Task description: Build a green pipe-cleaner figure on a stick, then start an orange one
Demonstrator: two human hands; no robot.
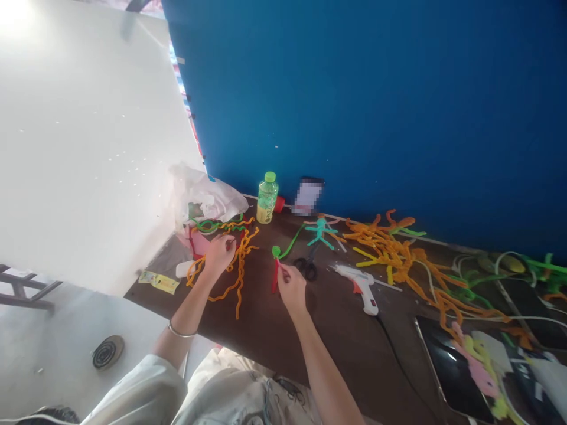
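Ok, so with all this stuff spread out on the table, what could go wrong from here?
The glue gun lies close to the right hand, which holds the red pipe cleaner figure. If the gun is hot, a careless reach could burn skin or singe the orange pipe cleaners. Its cord trails toward the table edge, so an arm might snag it and drag the gun. The scissors sit right by that hand and could catch a finger.
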